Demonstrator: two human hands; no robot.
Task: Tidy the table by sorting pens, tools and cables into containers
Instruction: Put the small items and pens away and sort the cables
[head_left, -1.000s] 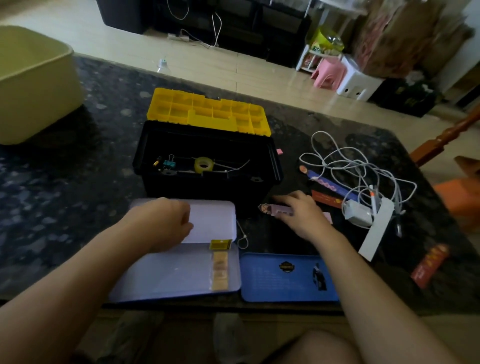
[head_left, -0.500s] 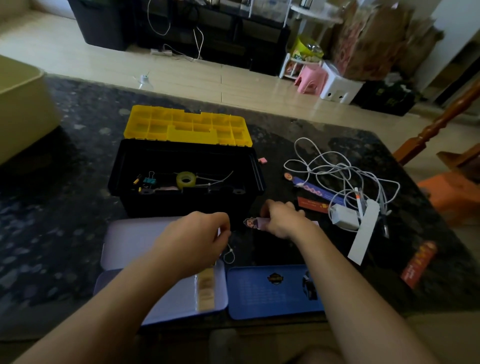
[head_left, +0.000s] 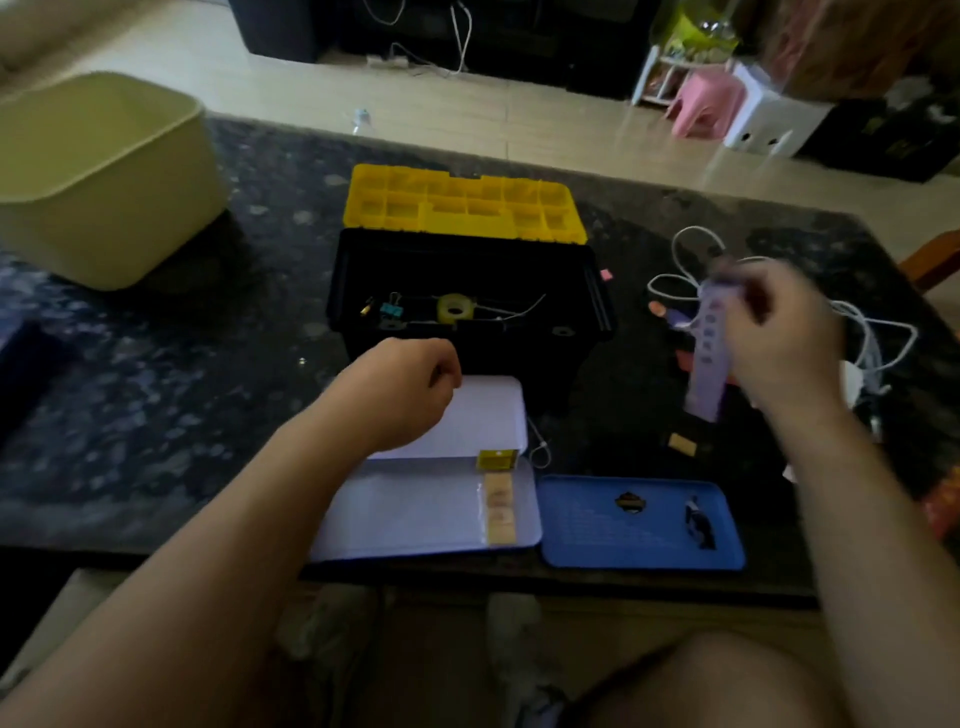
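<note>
Right of the black toolbox (head_left: 545, 361), the right hand (head_left: 784, 338) grips a flat lilac strip (head_left: 709, 358). The strip is blurred, bears small pink marks, and is held above the dark speckled table (head_left: 156, 389). In front of the toolbox, the left hand (head_left: 405, 389) is curled; whether it holds anything I cannot tell. Beyond the toolbox lie a pale tiled floor (head_left: 519, 119) and a pink stool (head_left: 701, 101).

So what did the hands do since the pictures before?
The right hand lifted the purple strip off the table, up and rightward, and holds it above the white cables. The left hand stays curled over the white tin. The black toolbox and blue tray have not moved.
</note>
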